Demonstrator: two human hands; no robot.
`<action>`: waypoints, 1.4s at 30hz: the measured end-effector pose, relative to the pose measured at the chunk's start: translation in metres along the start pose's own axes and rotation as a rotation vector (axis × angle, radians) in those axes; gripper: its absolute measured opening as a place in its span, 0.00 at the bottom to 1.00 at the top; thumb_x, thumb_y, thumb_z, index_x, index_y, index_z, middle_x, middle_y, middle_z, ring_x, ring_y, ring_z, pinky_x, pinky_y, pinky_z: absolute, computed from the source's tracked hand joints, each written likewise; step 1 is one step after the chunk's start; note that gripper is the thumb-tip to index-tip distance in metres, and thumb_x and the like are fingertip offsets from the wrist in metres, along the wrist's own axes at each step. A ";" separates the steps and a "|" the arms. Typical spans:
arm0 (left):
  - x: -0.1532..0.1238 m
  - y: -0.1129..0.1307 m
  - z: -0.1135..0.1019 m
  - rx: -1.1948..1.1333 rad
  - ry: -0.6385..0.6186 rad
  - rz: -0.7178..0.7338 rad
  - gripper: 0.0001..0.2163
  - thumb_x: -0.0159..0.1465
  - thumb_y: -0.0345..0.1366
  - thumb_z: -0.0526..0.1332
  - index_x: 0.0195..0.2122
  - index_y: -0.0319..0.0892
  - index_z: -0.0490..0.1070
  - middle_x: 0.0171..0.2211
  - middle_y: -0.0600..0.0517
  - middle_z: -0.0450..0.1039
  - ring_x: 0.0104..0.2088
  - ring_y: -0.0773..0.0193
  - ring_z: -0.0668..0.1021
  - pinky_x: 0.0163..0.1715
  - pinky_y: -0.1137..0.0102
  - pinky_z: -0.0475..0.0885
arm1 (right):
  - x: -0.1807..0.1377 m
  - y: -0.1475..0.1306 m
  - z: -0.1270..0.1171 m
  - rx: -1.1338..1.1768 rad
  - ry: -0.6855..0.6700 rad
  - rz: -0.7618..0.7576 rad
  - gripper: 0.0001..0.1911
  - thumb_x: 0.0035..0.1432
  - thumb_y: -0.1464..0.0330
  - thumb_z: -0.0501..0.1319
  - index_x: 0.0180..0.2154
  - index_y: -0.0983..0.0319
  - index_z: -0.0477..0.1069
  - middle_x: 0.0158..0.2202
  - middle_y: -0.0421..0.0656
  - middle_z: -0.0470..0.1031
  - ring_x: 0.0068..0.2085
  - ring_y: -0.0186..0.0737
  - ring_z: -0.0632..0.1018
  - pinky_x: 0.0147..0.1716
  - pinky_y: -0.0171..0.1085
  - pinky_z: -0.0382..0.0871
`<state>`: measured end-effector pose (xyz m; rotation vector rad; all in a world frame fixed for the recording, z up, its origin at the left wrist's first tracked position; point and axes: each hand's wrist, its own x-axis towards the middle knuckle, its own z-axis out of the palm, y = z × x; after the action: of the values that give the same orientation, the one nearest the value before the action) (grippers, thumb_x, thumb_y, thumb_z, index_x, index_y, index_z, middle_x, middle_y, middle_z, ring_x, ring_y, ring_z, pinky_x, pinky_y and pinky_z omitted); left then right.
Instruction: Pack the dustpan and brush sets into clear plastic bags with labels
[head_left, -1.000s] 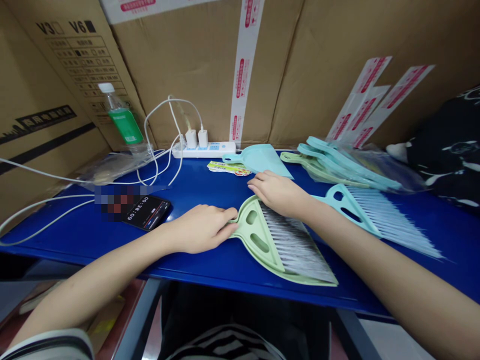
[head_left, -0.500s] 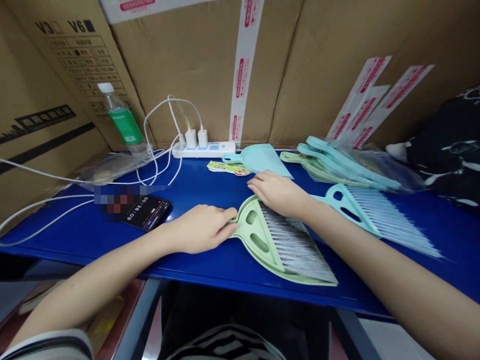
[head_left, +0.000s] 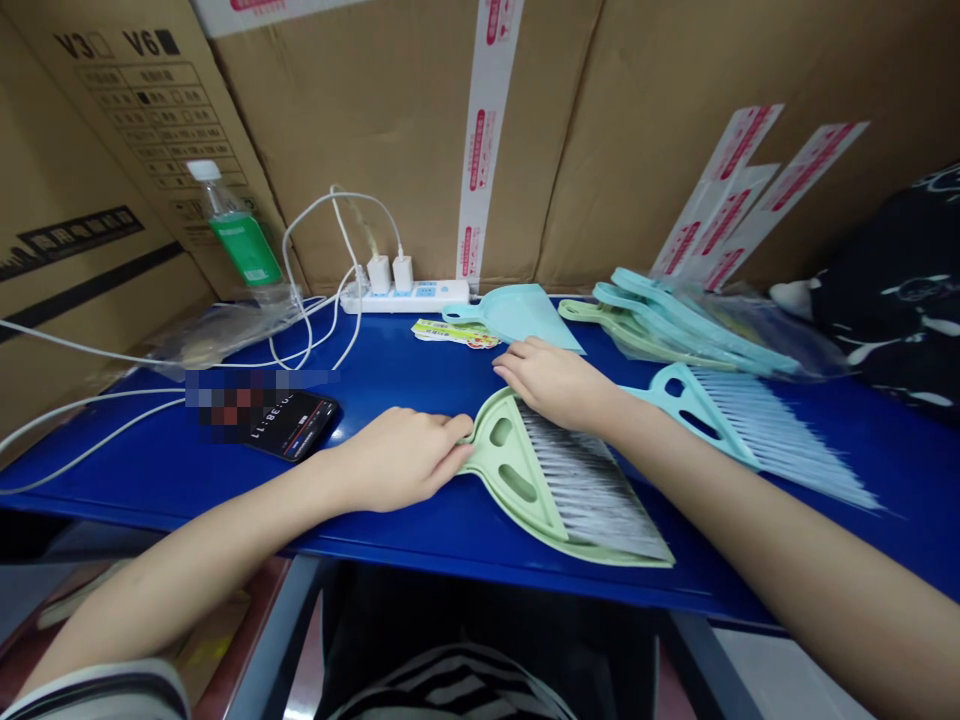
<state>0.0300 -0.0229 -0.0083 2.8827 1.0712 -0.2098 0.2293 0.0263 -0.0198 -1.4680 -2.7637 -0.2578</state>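
A light green brush (head_left: 517, 482) with grey bristles lies nested on a light green dustpan (head_left: 592, 553) near the table's front edge. My left hand (head_left: 409, 458) is closed around their handle end, thumb and fingers pinching it from the left. My right hand (head_left: 551, 382) lies at the far edge of the green set, its fingers stretched to the left and partly covering the bristle corner. Under my right wrist passes the handle of a light blue brush (head_left: 686, 412); its end is hidden. Behind my right fingers a light blue dustpan (head_left: 525, 312) rests on the table.
Wrapped blue and green dustpans (head_left: 675, 325) lie at the back right, beside dark patterned fabric (head_left: 892, 290). A power strip (head_left: 442, 295), white cables (head_left: 307, 300), a bottle (head_left: 244, 240), a label card (head_left: 454, 335) and a phone (head_left: 292, 425) occupy the blue table (head_left: 390, 360).
Both hands stay in nearly the same place on the green set. The whole view has shifted very slightly, and the phone's timer has advanced.
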 end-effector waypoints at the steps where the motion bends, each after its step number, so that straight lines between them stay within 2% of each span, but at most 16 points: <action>1: 0.000 0.000 0.000 0.005 -0.003 -0.002 0.12 0.71 0.39 0.43 0.36 0.42 0.62 0.30 0.51 0.74 0.29 0.57 0.78 0.27 0.67 0.66 | 0.000 0.000 -0.001 0.002 -0.005 0.003 0.21 0.68 0.69 0.44 0.44 0.70 0.74 0.42 0.54 0.76 0.44 0.48 0.74 0.44 0.41 0.64; 10: -0.001 0.003 -0.003 0.032 -0.006 -0.014 0.13 0.71 0.38 0.43 0.36 0.41 0.64 0.30 0.50 0.74 0.29 0.59 0.77 0.27 0.68 0.68 | 0.000 0.000 0.002 0.008 0.018 0.009 0.21 0.68 0.68 0.44 0.44 0.68 0.74 0.42 0.53 0.76 0.44 0.48 0.74 0.44 0.42 0.65; 33: -0.001 -0.002 0.000 0.032 0.019 0.026 0.12 0.71 0.38 0.44 0.36 0.42 0.63 0.30 0.52 0.74 0.28 0.59 0.78 0.26 0.68 0.66 | 0.000 -0.003 -0.003 0.014 -0.031 0.032 0.20 0.68 0.69 0.45 0.45 0.70 0.74 0.44 0.54 0.76 0.47 0.50 0.73 0.46 0.43 0.64; 42: -0.002 0.001 -0.002 0.067 0.004 0.008 0.12 0.71 0.38 0.44 0.36 0.42 0.64 0.31 0.51 0.75 0.29 0.58 0.78 0.26 0.68 0.67 | 0.000 -0.001 0.000 0.014 -0.001 0.030 0.20 0.68 0.69 0.45 0.45 0.69 0.74 0.43 0.54 0.76 0.46 0.49 0.74 0.46 0.42 0.64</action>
<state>0.0300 -0.0248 -0.0059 2.9469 1.0728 -0.2448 0.2281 0.0258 -0.0204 -1.5056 -2.7363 -0.2374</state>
